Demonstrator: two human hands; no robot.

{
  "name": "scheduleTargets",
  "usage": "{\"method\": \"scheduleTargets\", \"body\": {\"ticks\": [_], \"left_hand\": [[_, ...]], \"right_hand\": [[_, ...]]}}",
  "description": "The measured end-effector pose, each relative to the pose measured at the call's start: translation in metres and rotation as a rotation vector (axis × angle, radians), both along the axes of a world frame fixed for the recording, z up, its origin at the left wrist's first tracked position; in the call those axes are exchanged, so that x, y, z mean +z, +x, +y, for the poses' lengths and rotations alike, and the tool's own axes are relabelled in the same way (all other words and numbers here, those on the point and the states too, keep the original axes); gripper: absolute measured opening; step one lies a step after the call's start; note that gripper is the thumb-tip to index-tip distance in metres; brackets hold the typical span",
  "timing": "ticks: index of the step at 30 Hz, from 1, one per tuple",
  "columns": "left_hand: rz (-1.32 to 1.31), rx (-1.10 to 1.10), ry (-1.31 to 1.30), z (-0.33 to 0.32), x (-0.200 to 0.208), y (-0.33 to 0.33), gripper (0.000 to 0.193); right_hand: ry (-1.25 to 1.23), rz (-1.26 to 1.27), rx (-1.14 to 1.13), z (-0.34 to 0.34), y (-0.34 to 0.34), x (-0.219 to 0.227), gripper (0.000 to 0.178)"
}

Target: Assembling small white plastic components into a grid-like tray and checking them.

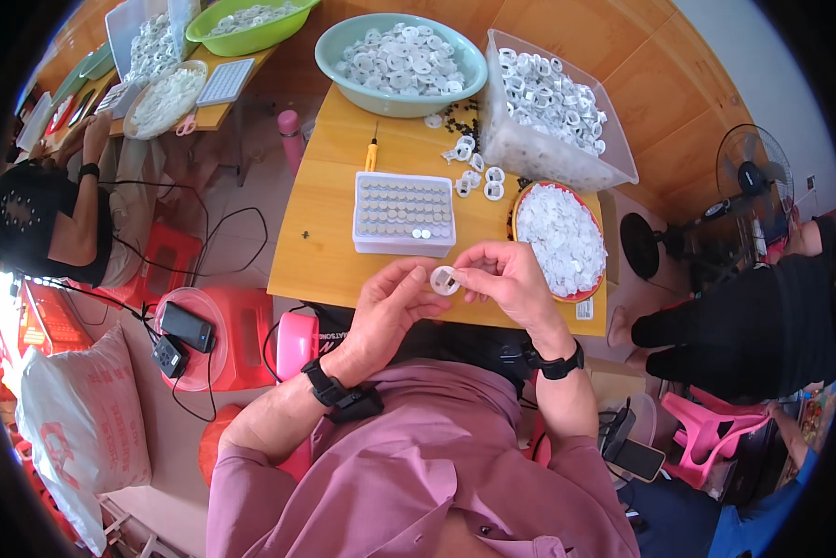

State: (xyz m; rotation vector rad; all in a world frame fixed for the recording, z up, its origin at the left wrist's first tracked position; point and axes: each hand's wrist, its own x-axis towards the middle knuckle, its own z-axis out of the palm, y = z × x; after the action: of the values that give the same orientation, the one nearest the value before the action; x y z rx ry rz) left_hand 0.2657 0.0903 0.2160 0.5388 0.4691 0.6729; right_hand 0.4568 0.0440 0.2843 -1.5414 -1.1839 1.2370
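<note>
Between my two hands, just over the table's near edge, is a small round white plastic part (442, 282) with a dark slot in its middle. My left hand (392, 305) pinches its left edge with thumb and fingers. On its other side, my right hand (504, 282) grips it with thumb and forefinger, the remaining fingers curled. Right beyond them stands a white box (404, 247) with rows of small round silvery discs. A thin screwdriver (371, 155) with a yellow handle lies behind that box. Loose white ring-shaped parts (494, 183) rest to its right.
A light-blue basin (321, 67) and a clear bin (567, 164), both full of white parts, stand at the table's (320, 200) back. A red-rimmed tray (605, 270) of white pieces sits right. Other people work left and stand right, near a fan (751, 177).
</note>
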Motion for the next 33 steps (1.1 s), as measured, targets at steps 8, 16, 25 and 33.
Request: {"method": "scheduleTargets", "body": {"ticks": [8, 16, 25, 33], "left_hand": [[0.012, 0.039, 0.242, -0.004, -0.002, 0.001, 0.033], [0.019, -0.059, 0.223, 0.001, -0.011, -0.004, 0.026], [-0.019, -0.011, 0.309, -0.001, -0.008, 0.000, 0.034], [-0.183, 0.046, -0.067, 0.005, -0.010, -0.003, 0.033]], "right_hand": [[-0.038, 0.111, -0.032, -0.003, -0.003, 0.003, 0.015], [0.005, 0.068, 0.016, -0.006, 0.002, 0.004, 0.014], [-0.053, 0.258, -0.090, -0.002, -0.004, -0.012, 0.014], [0.393, -0.477, -0.147, 0.022, -0.012, -0.013, 0.012]]}}
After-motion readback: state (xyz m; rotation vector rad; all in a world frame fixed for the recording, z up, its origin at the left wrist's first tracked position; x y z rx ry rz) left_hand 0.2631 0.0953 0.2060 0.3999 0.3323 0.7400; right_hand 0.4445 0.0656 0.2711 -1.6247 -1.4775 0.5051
